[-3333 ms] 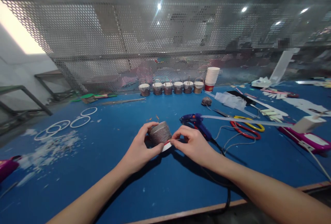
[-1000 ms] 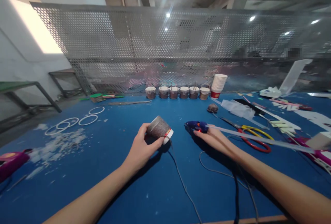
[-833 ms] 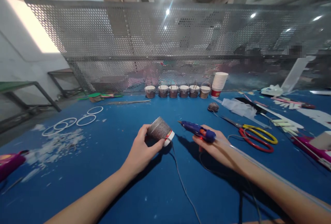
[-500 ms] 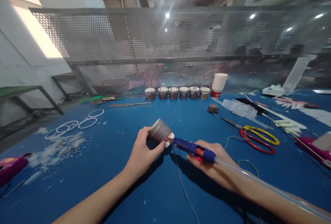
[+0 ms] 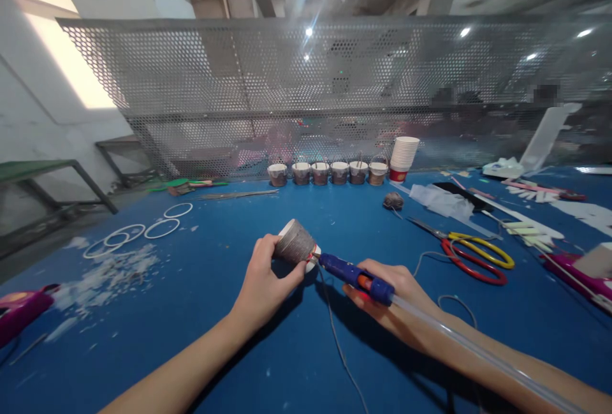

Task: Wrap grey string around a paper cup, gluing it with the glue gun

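Note:
My left hand (image 5: pixel 268 279) grips a small paper cup (image 5: pixel 295 243) tilted on its side, most of its wall wound with grey-brown yarn. A white band with some red shows bare near its base. My right hand (image 5: pixel 389 293) is closed round a blue hot glue gun (image 5: pixel 356 278), whose nozzle meets the cup at the edge of the winding. A long clear glue stick (image 5: pixel 459 334) sticks out of the gun's back end. From the cup a loose strand of yarn (image 5: pixel 337 337) trails down across the blue table toward me.
Several wrapped cups (image 5: pixel 320 173) and a stack of paper cups (image 5: pixel 404 159) line the back. Scissors (image 5: pixel 473 254) and a yarn ball (image 5: pixel 393 201) lie right. White rings (image 5: pixel 162 228), scraps (image 5: pixel 115 273) and a magenta tool (image 5: pixel 23 312) lie left. A perforated metal screen (image 5: pixel 268 82) stands behind.
The glue gun and my right hand have shifted very slightly left. The nozzle stays against the cup, and my left hand keeps its hold.

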### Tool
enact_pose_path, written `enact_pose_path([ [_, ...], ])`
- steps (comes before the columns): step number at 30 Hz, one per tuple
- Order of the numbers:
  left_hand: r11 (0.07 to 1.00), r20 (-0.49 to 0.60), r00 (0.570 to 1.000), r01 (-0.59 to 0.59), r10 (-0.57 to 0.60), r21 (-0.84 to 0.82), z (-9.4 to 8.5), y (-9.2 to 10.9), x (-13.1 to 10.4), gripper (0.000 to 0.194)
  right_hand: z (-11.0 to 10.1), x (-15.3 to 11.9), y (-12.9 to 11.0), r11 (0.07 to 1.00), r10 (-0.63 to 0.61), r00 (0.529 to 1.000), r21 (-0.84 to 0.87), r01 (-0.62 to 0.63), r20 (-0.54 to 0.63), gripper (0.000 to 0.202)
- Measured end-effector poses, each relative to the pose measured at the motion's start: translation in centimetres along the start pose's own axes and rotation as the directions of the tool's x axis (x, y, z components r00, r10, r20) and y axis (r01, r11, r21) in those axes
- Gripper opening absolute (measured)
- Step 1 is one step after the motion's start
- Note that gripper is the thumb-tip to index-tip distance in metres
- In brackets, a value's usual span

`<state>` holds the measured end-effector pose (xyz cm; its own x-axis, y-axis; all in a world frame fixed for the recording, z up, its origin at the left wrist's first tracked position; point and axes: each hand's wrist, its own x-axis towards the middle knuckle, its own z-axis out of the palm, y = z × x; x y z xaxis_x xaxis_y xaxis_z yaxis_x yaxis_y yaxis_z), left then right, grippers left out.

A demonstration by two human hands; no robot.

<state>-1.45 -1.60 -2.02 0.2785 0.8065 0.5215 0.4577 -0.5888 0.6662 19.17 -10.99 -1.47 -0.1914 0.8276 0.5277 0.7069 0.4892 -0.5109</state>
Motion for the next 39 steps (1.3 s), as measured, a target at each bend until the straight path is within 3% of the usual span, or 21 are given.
enact_pose_path([
  [18,0.999,0.085,0.996,0.03,-0.026,-0.037,-0.42,0.08,0.05,0.022,-0.01,-0.04,0.16,1.0,0.02,1.0,0.008,-0.019,-0.021,0.018],
  [25,0.999,0.081,0.997,0.02,-0.017,-0.039,-0.4,-0.03,0.05,0.022,-0.33,-0.01,-0.2,0.999,0.012,0.998,0.033,-0.014,0.061,0.021],
  [32,0.999,0.086,0.996,0.019,-0.015,-0.045,-0.53,0.01,0.16,0.021,-0.38,0.3,0.01,0.994,0.109,0.993,-0.009,-0.109,-0.036,0.021],
  [39,0.998,0.11,0.994,0.01,-0.004,-0.058,-0.5,-0.23,0.16,0.022,-0.5,0.17,-0.46,0.998,0.063,0.998,0.028,-0.064,0.027,0.02],
])
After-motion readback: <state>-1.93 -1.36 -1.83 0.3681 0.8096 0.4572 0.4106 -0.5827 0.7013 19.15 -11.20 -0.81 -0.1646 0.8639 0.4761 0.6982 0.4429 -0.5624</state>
